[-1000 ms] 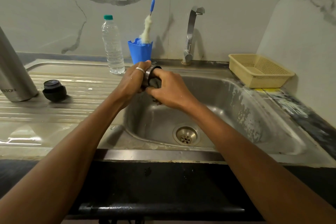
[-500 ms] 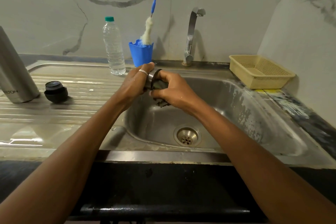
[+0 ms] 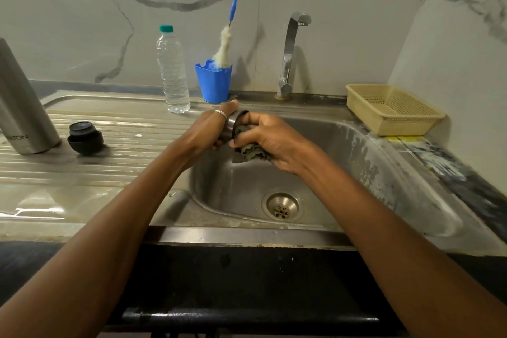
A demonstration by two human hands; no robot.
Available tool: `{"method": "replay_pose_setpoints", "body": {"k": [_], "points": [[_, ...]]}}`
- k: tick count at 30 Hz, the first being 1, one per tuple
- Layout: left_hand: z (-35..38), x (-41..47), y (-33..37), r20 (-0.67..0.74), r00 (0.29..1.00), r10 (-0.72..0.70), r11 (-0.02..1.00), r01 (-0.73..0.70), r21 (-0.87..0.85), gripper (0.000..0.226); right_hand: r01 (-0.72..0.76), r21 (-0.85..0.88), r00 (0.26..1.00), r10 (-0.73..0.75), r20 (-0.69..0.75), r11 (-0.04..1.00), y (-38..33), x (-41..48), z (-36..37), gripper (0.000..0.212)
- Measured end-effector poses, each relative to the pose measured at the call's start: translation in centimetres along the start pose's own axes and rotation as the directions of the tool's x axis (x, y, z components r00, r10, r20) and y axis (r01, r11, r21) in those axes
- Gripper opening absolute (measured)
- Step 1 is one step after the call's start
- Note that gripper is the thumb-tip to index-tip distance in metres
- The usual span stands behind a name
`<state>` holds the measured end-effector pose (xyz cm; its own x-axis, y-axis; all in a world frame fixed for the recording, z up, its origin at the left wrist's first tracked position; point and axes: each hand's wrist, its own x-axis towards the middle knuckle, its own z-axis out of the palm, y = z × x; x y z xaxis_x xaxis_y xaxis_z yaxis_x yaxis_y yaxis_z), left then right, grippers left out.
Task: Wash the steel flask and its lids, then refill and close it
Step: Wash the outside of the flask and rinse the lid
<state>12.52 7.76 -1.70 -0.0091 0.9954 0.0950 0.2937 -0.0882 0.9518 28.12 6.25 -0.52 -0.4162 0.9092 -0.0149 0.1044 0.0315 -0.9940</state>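
Steel with a black rim, the flask's round outer cap (image 3: 232, 121) is over the stainless sink basin (image 3: 343, 162), gripped in the curled fingers of the left hand (image 3: 201, 134). The right hand (image 3: 274, 137) clutches a dark grey scrub pad (image 3: 251, 153) against the cap's open mouth. The tall brushed-steel flask (image 3: 23, 107) stands upright on the ribbed draining board (image 3: 123, 151), its round black inner stopper (image 3: 85, 138) just beside it.
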Motion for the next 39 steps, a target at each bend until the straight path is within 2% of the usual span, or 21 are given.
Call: {"method": "replay_pose_setpoints", "body": {"k": [2,4,6,8,10,12,14,15,16,18,19,20,22,23,24,27,30,33,35,36,39], "points": [[-0.2,-0.2,0.3,0.018,0.999,-0.041,0.999,0.041,-0.002,0.055,0.178,-0.383,0.980,-0.199,-0.015,0.907,0.2,0.0,-0.4,0.031],[-0.4,-0.3,0.3,0.048,0.994,-0.095,0.995,0.093,0.046,0.065,0.360,-0.737,0.903,-0.413,0.120,0.572,0.7,0.3,-0.6,0.027],[-0.6,-0.4,-0.1,0.070,0.988,-0.136,0.987,0.129,0.098,0.072,0.440,-0.841,0.854,-0.435,0.284,0.315,1.6,0.7,-0.8,0.025],[-0.7,-0.3,-0.5,0.071,0.983,-0.169,0.979,0.159,0.126,0.072,0.459,-0.856,0.841,-0.427,0.333,0.236,2.2,1.0,-1.0,0.025],[-0.6,0.0,-0.8,0.048,0.986,-0.159,0.977,0.150,0.149,0.063,0.439,-0.843,0.850,-0.449,0.276,0.312,2.4,1.0,-0.8,0.026],[-0.4,0.3,-0.9,0.022,0.994,-0.110,0.985,0.107,0.134,0.054,0.347,-0.743,0.908,-0.403,0.114,0.572,1.9,0.8,-0.3,0.031],[-0.3,0.4,-1.1,0.024,0.999,-0.023,0.994,0.020,0.107,0.050,0.163,-0.423,0.981,-0.190,-0.024,0.891,1.2,0.6,0.1,0.033],[-0.3,0.3,-1.0,0.035,0.999,0.022,0.995,-0.025,0.093,0.048,0.062,-0.220,0.997,-0.071,-0.033,0.974,0.8,0.4,0.1,0.034],[-0.3,0.2,-0.9,0.047,0.997,0.055,0.995,-0.058,0.078,0.047,0.009,-0.090,1.000,-0.011,-0.019,0.996,0.6,0.5,-0.1,0.036],[-0.2,0.0,-0.3,0.058,0.996,0.062,0.997,-0.064,0.035,0.047,0.050,-0.141,0.998,-0.054,-0.027,0.989,0.4,0.5,-0.4,0.036],[-0.2,0.1,0.0,0.059,0.998,0.034,0.999,-0.035,0.011,0.051,0.144,-0.296,0.986,-0.163,-0.042,0.944,0.3,0.5,-0.6,0.033],[-0.3,0.1,0.1,0.063,0.998,-0.007,1.000,0.007,-0.009,0.058,0.262,-0.494,0.950,-0.312,-0.020,0.829,0.5,0.7,-0.8,0.030],[-0.5,0.1,0.0,0.082,0.993,-0.081,0.996,0.082,-0.016,0.067,0.446,-0.765,0.838,-0.517,0.175,0.465,0.9,0.9,-1.0,0.026],[-0.5,0.1,-0.2,0.090,0.990,-0.107,0.994,0.107,-0.001,0.068,0.485,-0.812,0.803,-0.533,0.266,0.325,1.4,1.1,-1.1,0.027],[-0.7,0.1,-0.4,0.088,0.988,-0.125,0.992,0.124,0.023,0.066,0.505,-0.827,0.787,-0.527,0.321,0.249,1.8,1.3,-1.1,0.028],[-1.0,0.4,-0.7,0.070,0.986,-0.149,0.987,0.145,0.063,0.057,0.499,-0.847,0.772,-0.537,0.340,0.182,2.8,1.8,-1.1,0.031],[-1.0,0.6,-0.7,0.052,0.993,-0.106,0.994,0.106,0.009,0.048,0.502,-0.824,0.772,-0.564,0.291,0.261,2.6,1.9,-0.7,0.036],[-0.7,0.3,-0.6,0.038,0.998,-0.057,0.997,0.059,-0.058,0.046,0.332,-0.664,0.907,-0.419,0.030,0.670,1.5,1.4,0.4,0.032],[-0.8,0.2,-0.7,0.068,0.997,-0.031,0.994,0.038,-0.103,0.047,0.131,-0.357,0.978,-0.178,-0.103,0.925,0.9,1.3,1.3,0.025],[-0.9,0.1,-0.8,0.091,0.996,-0.008,0.992,0.019,-0.127,0.048,0.049,-0.172,0.991,-0.069,-0.115,0.984,0.7,1.3,1.6,0.023],[-1.1,0.1,-0.8,0.120,0.988,0.094,0.978,-0.069,-0.197,0.049,-0.070,0.330,0.993,0.096,-0.064,0.941,-0.5,1.0,0.9,0.014]]}}
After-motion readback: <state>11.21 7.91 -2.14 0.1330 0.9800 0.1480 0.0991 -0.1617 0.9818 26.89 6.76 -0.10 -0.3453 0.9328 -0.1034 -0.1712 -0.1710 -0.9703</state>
